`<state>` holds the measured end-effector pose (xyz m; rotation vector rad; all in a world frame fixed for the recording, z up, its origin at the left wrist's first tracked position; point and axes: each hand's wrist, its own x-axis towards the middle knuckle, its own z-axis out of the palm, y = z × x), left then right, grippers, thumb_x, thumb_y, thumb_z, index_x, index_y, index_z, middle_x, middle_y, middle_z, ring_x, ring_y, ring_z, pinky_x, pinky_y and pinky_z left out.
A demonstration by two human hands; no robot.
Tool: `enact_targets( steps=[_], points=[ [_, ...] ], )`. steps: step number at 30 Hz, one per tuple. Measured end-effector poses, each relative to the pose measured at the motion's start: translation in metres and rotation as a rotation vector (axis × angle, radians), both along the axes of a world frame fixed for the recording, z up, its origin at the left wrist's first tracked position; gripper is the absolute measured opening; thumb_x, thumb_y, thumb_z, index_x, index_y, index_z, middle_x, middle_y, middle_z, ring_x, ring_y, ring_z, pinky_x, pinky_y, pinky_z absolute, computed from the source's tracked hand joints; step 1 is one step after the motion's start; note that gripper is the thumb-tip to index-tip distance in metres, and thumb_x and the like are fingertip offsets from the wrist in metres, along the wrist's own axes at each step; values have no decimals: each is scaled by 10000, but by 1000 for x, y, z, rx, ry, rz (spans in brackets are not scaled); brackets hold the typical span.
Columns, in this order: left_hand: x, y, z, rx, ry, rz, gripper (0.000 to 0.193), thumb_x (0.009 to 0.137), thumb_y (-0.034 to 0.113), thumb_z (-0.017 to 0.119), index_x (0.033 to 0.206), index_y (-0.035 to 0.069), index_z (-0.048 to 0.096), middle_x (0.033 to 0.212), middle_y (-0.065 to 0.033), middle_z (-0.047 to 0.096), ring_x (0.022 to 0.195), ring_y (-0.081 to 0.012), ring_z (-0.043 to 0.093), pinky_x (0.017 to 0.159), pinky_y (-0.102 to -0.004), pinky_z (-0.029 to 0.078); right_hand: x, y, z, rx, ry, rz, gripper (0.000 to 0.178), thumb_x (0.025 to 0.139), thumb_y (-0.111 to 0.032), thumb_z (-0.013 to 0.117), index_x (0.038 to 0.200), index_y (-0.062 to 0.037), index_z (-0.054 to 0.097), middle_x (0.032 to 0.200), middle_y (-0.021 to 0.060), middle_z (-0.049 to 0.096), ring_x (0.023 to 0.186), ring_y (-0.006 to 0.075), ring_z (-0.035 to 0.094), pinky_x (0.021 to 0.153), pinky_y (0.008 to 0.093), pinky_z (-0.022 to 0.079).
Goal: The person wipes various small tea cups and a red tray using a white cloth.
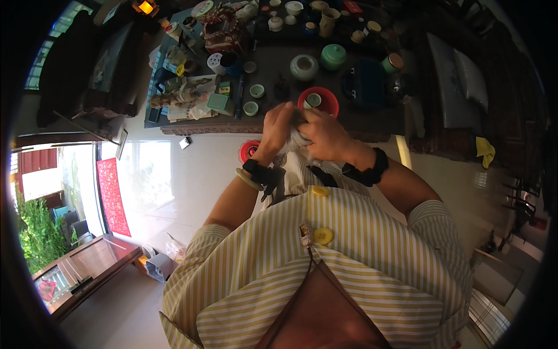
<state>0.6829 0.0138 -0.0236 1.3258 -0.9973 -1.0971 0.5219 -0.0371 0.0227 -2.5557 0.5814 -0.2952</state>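
In front of my body, at the near edge of the dark table, both hands come together around a crumpled greyish cloth [299, 138]. My left hand [276, 129] is closed on its left side. On the other side my right hand [327, 136] grips it with bent fingers. Whether anything is wrapped inside the cloth is hidden. Just beyond my right hand stands a red basin [333, 103] with a small pale green cup [314, 99] in it. Two more small cups, one nearer [250, 109] and one farther [257, 91], stand left of the basin.
A green lidded jar [333, 57], a pale round pot [304, 67] and a dark blue case [365, 83] stand behind the basin. Left are a green box [220, 103] and a reddish carved ornament [225, 36]. Below the table edge sits a red container [249, 151].
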Motion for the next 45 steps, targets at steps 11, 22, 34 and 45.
enact_targets(
  steps=[11, 22, 34, 45],
  points=[
    [11, 0, -12, 141, 476, -169, 627, 940, 622, 315, 1010, 65, 594, 773, -27, 618, 590, -100, 537, 474, -231, 377, -37, -33, 9, 868, -468, -509, 418, 865, -345, 656, 1085, 8, 612, 1130, 103, 574, 981, 213, 596, 839, 310, 481],
    [-12, -7, 15, 134, 221, 54, 360, 991, 346, 404, 903, 45, 579, 707, 25, 528, 625, -54, 469, 526, -217, 383, 0, 8, 4, -222, -87, -176, 391, 649, -27, 681, 1036, -23, 625, 1103, 103, 503, 1051, 295, 527, 766, 369, 521],
    [-16, -12, 4, 71, 129, 37, 322, 935, 266, 448, 860, -11, 594, 698, -52, 579, 637, -118, 519, 568, -260, 424, -9, -6, -5, 357, -146, -111, 238, 657, -122, 708, 856, -5, 652, 984, 124, 532, 964, 288, 547, 792, 399, 474],
    [-19, -9, -32, 175, 356, -13, 468, 960, 422, 429, 1088, 4, 596, 940, -68, 618, 812, -167, 589, 747, -283, 476, -6, -3, -11, 489, -320, -230, 198, 760, -126, 705, 877, 16, 632, 847, 100, 564, 765, 232, 584, 676, 352, 460]
  ],
)
